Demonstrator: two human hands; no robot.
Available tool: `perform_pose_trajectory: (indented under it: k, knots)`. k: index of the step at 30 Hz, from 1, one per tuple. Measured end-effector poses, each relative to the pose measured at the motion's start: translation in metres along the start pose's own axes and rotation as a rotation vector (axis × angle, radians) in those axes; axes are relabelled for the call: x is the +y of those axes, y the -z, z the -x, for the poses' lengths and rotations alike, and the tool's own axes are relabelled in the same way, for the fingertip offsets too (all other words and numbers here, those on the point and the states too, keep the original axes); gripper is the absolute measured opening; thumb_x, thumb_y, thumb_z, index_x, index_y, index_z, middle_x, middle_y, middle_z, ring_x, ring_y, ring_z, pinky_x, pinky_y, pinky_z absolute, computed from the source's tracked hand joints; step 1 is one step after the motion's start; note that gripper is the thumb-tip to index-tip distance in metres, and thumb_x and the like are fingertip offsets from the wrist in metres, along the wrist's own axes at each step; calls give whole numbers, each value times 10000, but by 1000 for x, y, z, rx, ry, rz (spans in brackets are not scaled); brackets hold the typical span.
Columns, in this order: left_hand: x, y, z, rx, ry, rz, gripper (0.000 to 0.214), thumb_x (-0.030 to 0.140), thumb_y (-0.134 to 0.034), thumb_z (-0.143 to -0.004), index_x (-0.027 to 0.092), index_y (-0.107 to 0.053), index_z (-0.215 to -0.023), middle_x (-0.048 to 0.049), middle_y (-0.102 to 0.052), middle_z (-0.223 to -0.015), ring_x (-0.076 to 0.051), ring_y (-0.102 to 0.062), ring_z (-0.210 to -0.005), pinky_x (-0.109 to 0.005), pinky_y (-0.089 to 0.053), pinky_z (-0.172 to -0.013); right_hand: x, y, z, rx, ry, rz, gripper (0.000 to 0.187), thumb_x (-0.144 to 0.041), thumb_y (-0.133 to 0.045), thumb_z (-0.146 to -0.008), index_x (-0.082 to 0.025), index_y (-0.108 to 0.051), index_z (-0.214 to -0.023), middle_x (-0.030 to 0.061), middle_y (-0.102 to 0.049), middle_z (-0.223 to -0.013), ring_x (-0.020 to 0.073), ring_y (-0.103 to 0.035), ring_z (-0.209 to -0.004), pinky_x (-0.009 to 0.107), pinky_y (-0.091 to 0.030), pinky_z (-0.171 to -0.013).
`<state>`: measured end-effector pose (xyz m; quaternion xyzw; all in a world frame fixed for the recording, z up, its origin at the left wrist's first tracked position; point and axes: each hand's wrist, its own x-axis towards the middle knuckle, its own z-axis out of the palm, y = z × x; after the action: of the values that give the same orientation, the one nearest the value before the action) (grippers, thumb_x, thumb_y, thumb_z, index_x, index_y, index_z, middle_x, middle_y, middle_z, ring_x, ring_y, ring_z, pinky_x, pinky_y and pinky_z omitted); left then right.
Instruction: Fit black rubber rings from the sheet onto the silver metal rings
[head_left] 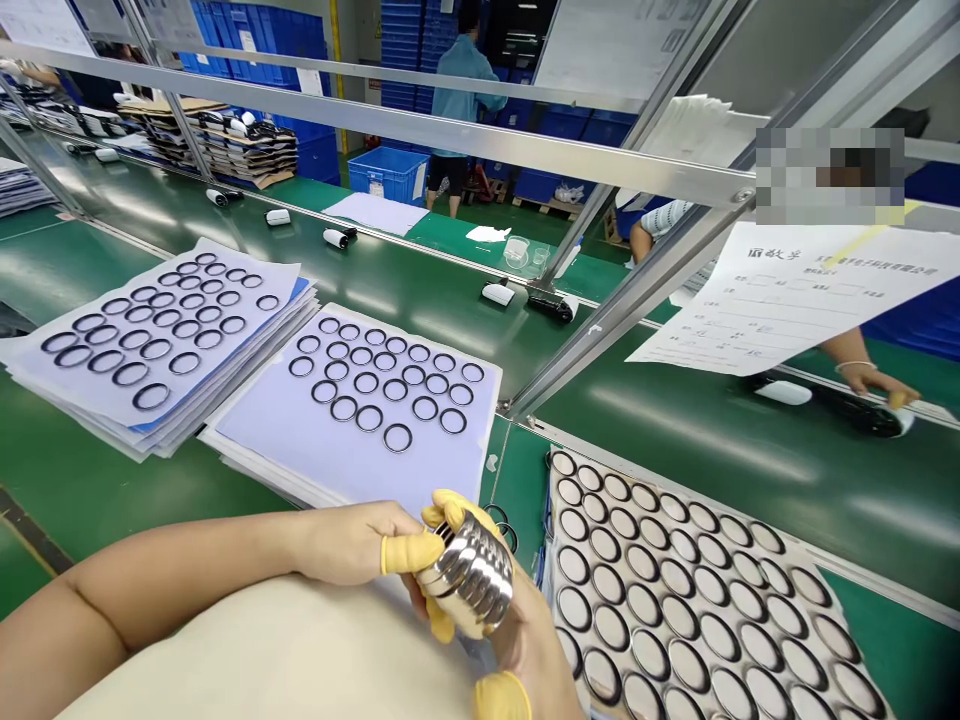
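A stack of several shiny metal rings (472, 575) is held close to my body, lying on its side. My left hand (367, 542) wears yellow finger covers and grips the near-left end of the stack, thumb on top. Around the far and right side of the same rings curls my right hand (525, 630), also in yellow covers; its palm is partly hidden by them. Just beyond the hands, a few loose dark rings (506, 530) lie on the green table. A white sheet (405, 480) with dark rings laid out in rows lies ahead to the left.
Another pile of sheets (45, 370) bears more rings at far left. On the right, a board (832, 600) is covered with rings. A metal frame (600, 330) stands before a green conveyor (420, 300) carrying black-and-white parts. Across it, a person's hand (874, 380) touches one part.
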<state>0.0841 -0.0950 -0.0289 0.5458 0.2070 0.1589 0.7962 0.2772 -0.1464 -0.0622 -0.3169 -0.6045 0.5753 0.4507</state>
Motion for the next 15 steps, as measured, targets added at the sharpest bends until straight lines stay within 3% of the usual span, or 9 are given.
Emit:
perform_pose_trajectory:
  k: [4, 9, 12, 15]
  knots:
    - [-2, 2, -3, 49, 63, 36, 563, 640, -512, -853, 127, -744, -840, -99, -740, -839, -198, -675, -810, -328, -529, -842, 3, -1, 0, 14, -3, 140, 930, -842, -476, -676, -240, -476, -1385, 148, -450, -1445, 378, -513, -1262, 467, -480, -1001]
    - [-8, 9, -11, 149, 144, 54, 352, 497, -743, -730, 149, -739, -780, -8, -689, -698, -143, -618, -694, -270, -506, -793, 13, -4, -2, 58, 290, 518, 754, -666, -524, -825, -266, -361, -1443, 150, -421, -1430, 386, -437, -1301, 580, -377, -1058]
    - [-7, 12, -12, 167, 107, 7, 329, 450, -803, -667, 139, -716, -730, -2, -651, -722, -132, -579, -704, -240, -485, -745, 16, -5, -4, 73, 394, 649, 574, -516, -577, -867, -288, -437, -1375, 137, -367, -1462, 404, -410, -1295, 642, -349, -1042]
    - [-1, 13, -11, 158, 69, -71, 359, 477, -751, -723, 123, -702, -687, -25, -624, -745, -143, -560, -724, -243, -471, -725, 16, -6, -3, 56, 419, 686, 432, -426, -582, -883, -282, -512, -1284, 106, -205, -1554, 400, -392, -1309, 615, -399, -1013]
